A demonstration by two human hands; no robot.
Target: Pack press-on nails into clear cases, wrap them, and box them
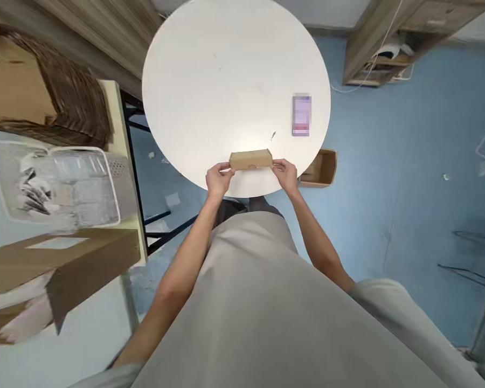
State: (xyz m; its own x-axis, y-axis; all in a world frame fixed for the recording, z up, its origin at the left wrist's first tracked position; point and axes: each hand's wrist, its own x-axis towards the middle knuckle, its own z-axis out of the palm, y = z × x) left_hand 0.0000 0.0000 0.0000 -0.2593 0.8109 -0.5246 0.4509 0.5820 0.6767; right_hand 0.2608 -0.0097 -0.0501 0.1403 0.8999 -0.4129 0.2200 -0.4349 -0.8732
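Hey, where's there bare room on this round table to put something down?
The widest mostly bare patch of the round table is the far left, between its rim and the small cardboard box; another lies beyond the blurred purple item, toward the far right. It's crowded at the near edge, where the left hand and right hand hold the box.

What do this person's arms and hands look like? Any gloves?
The left grip and right grip are bare hands, with no gloves. The left forearm and right forearm show no watch or cables. The left sleeve and right sleeve are plain light grey.
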